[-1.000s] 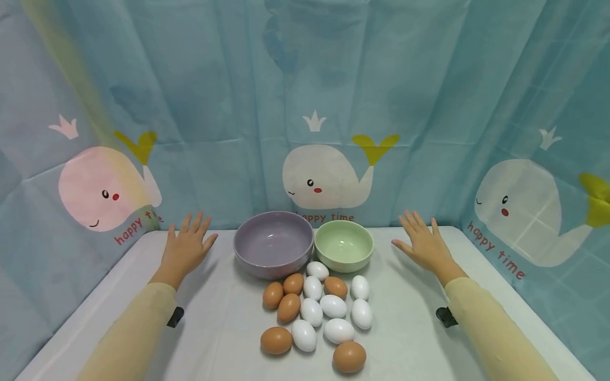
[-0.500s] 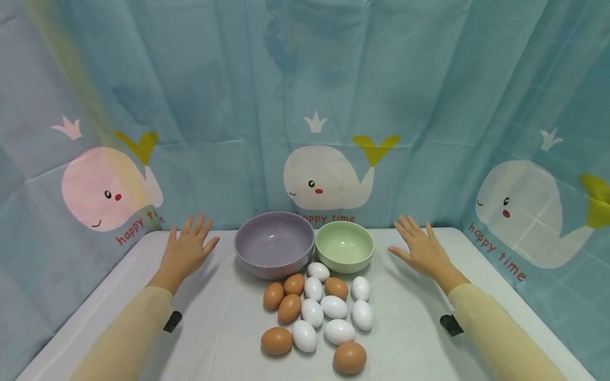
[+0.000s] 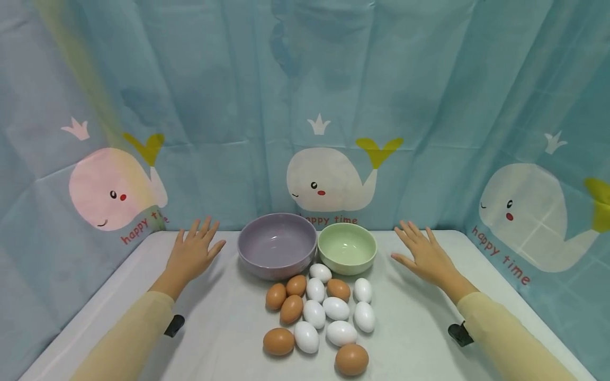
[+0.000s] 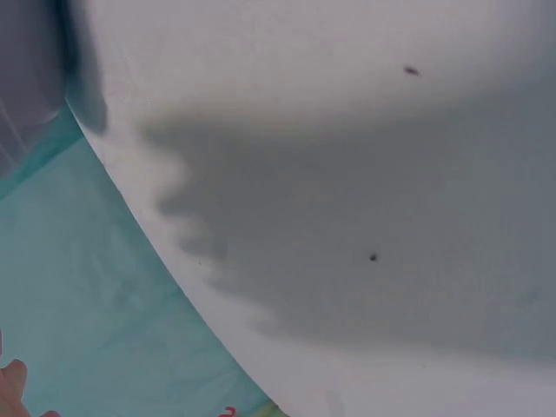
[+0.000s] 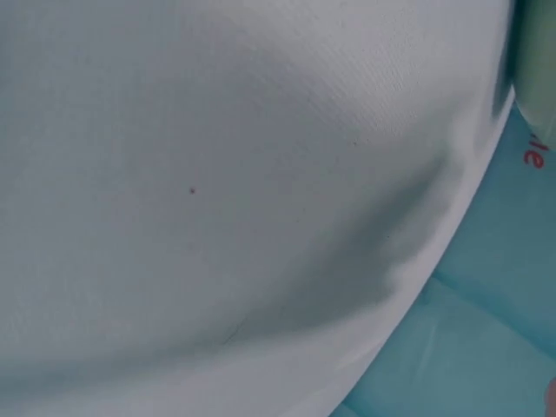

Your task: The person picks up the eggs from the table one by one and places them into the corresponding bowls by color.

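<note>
Left hand: I am holding it above the surface, to the left of the purple bowl; its fingers are spreading apart and gripping nothing.
Right hand: I am holding it above the surface too, to the right of the green bowl, fingers and thumb standing apart, palm bare of any thing.
Bowls: the two are sitting upright just beside each other near the far edge, the purple one looking wider, both showing bare insides.
Brown eggs: six are lying on the surface in front of the bowls, between my hands and well apart from them.
White eggs: eight are lying mixed among the brown ones, one of them resting just in front of the bowls.
Shadows: my hands are casting dark shapes on the surface in both wrist views.
Sleeves: I am wearing pale yellow ones, a small black device showing beside each.
Curtain: blue cloth is hanging behind, bearing whale prints.
</note>
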### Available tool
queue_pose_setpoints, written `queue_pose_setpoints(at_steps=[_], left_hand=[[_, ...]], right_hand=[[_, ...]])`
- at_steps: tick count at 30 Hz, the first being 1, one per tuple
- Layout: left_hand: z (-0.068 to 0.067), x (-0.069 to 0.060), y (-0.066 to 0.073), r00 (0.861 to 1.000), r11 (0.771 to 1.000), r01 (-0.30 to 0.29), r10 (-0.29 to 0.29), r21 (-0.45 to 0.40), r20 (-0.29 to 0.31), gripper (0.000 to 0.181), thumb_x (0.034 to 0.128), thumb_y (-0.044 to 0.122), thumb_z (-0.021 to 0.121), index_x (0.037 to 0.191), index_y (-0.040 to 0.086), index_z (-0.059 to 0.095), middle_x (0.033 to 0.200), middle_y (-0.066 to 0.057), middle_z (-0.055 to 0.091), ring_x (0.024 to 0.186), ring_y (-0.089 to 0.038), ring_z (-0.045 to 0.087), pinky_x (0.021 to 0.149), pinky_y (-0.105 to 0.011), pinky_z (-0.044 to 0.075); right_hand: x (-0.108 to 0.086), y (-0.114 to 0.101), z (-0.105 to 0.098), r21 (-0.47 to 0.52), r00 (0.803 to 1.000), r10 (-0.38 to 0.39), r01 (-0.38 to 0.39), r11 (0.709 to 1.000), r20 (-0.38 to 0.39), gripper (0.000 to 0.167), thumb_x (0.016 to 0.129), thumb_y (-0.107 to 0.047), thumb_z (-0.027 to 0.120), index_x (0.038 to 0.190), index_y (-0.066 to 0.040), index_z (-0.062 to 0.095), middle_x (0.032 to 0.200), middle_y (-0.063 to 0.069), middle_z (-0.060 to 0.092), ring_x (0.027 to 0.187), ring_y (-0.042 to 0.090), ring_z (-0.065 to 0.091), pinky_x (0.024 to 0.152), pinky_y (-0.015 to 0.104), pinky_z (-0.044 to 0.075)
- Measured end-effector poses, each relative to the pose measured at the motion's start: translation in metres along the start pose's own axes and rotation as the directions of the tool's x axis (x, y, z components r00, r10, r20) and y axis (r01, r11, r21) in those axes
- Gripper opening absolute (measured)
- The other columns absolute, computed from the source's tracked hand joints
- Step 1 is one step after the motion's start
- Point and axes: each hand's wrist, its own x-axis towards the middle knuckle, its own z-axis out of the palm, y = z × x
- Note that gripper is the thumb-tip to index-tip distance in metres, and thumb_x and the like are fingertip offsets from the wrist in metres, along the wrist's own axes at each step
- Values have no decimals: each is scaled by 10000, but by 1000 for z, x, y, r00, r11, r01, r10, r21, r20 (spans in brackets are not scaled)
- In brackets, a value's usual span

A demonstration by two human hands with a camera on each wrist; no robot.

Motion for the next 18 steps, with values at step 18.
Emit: queue_pose_setpoints(at_steps=[18], left_hand=[[-2, -3, 8, 1000, 999, -16, 15, -30, -23, 706, 1047, 508, 376, 1571, 52, 250, 1634, -232, 197, 1494, -484, 156, 1199, -709, 148]], right_hand=[[-7, -27, 1, 13, 994, -99, 100, 995, -46, 786, 942, -502, 612, 1530, -44, 363, 1606, 190, 322, 1483, 406, 284, 1212, 645, 220]])
